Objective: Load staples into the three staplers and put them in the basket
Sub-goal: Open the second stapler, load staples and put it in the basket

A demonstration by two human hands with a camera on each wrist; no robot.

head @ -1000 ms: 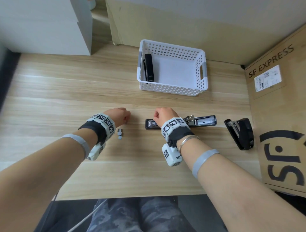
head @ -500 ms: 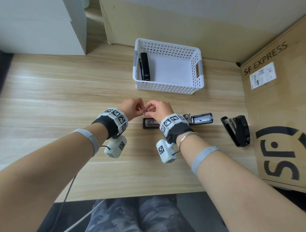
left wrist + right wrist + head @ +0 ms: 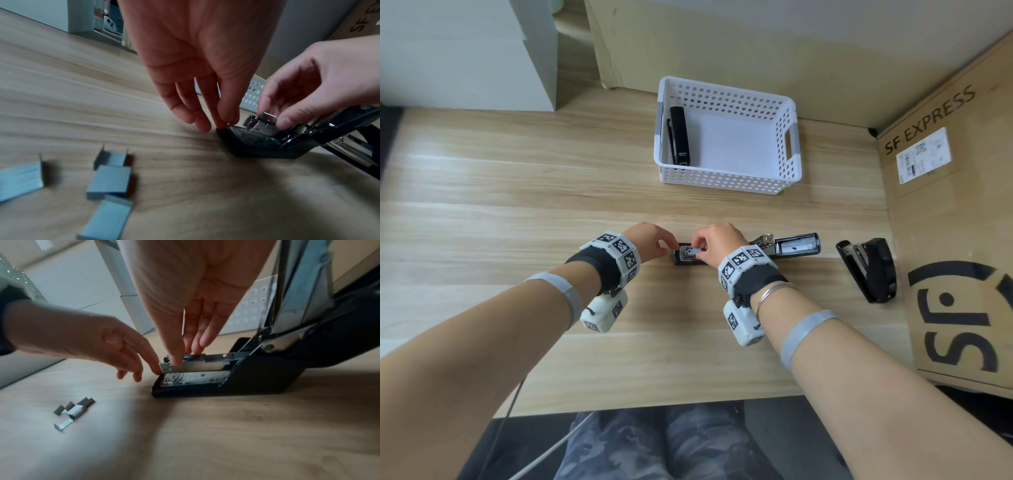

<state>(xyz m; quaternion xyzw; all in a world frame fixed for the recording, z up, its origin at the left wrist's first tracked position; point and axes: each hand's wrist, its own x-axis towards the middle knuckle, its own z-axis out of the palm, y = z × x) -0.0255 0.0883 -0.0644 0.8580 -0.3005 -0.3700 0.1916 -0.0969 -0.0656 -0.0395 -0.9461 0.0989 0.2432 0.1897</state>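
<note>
**A:** Three staplers are in view. Where does each one sit?

**B:** One closed stapler (image 3: 678, 135) lies inside the white basket (image 3: 789, 161), against its left wall, at the far side of the desk (image 3: 517, 212). The open stapler (image 3: 784, 247) lies mid-desk, its lid swung flat out to the right and its metal channel facing up. A third stapler (image 3: 869, 270) lies to the right, just beside a cardboard box (image 3: 955, 240) printed "SF EXPRESS".

**A:** What are the hands doing?

**B:** The right hand (image 3: 717, 241) has its thumb and fingers (image 3: 284, 121) curled round a small strip of staples (image 3: 269, 116), holding it at the front of the open stapler's channel. The left hand (image 3: 650, 241) has straight, relaxed fingers; its fingertips (image 3: 223, 125) touch the stapler's front end and hold nothing.

**A:** Anything loose nearby?

**B:** Several spare staple strips (image 3: 109, 180) lie on the desk to the near left of the open stapler, apart from it.

**A:** How much room is there?

**B:** Bare wood stretches wide to the left and between the hands and the basket. The box bounds the right side, a cardboard panel (image 3: 722, 44) stands behind the basket, and the near desk edge lies below both forearms.
</note>
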